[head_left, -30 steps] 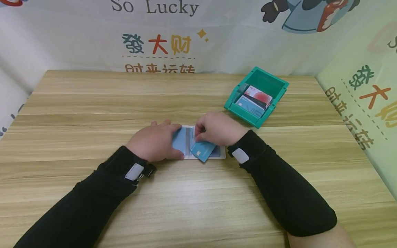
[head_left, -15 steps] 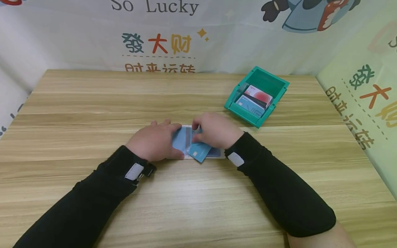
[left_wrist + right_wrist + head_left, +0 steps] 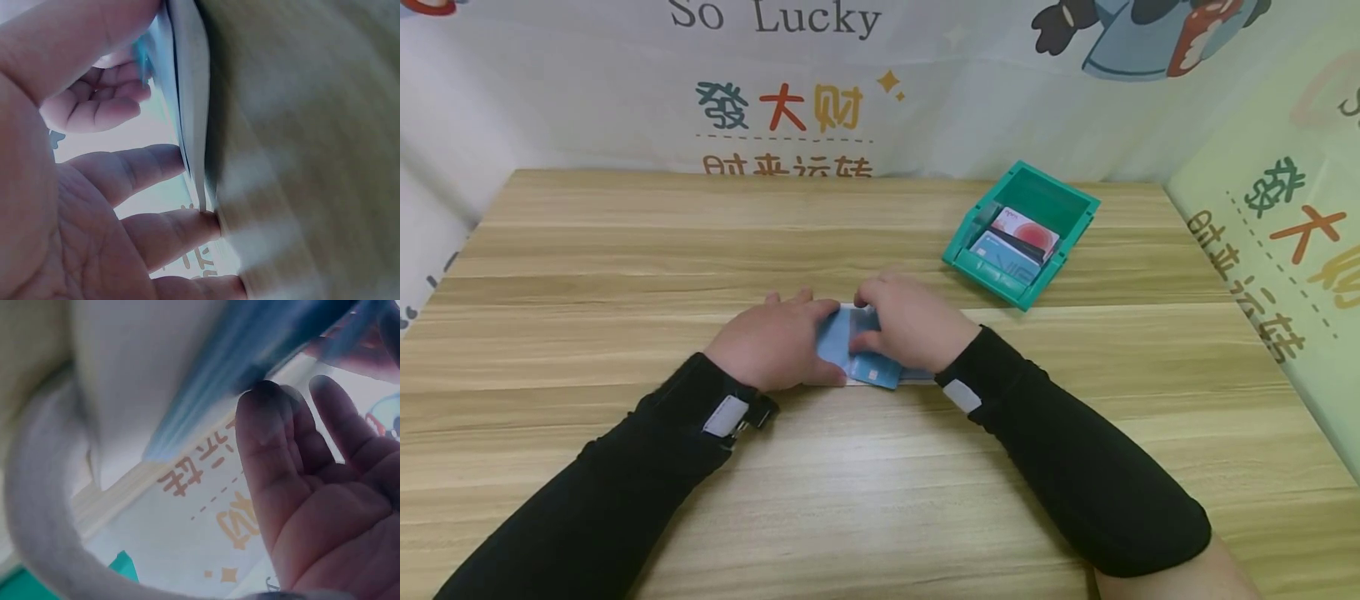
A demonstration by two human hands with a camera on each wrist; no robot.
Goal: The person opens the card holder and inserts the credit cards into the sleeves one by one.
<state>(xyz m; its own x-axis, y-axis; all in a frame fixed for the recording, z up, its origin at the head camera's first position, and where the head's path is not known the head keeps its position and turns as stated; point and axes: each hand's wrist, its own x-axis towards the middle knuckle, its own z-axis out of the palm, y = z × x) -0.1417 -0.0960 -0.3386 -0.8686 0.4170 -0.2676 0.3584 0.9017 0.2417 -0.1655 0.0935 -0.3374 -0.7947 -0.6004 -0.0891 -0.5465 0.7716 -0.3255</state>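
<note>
An open card holder [image 3: 833, 337] with light blue pages and a white border lies flat on the wooden table, in the middle of the head view. My left hand [image 3: 771, 343] grips its left half, the thumb at the near edge and the forefinger at the far edge. Over the right half, my right hand [image 3: 917, 321] pinches a blue bank card [image 3: 876, 369] with a small chip; the card overlaps the page, and its upper part is hidden by the fingers. In the left wrist view, fingertips meet the holder's pale edge [image 3: 192, 94].
A green bin [image 3: 955, 252] stands at the back right, beyond the right hand. Inside are several cards, among them a blue card [image 3: 1006, 258] and a red-and-white card [image 3: 1028, 228]. Printed cloth [image 3: 955, 108] hangs behind the table and along its sides.
The right hand has shifted left across the card holder with the blue bank card, which has turned straighter, nearly in line with the page. The left hand has stayed put.
</note>
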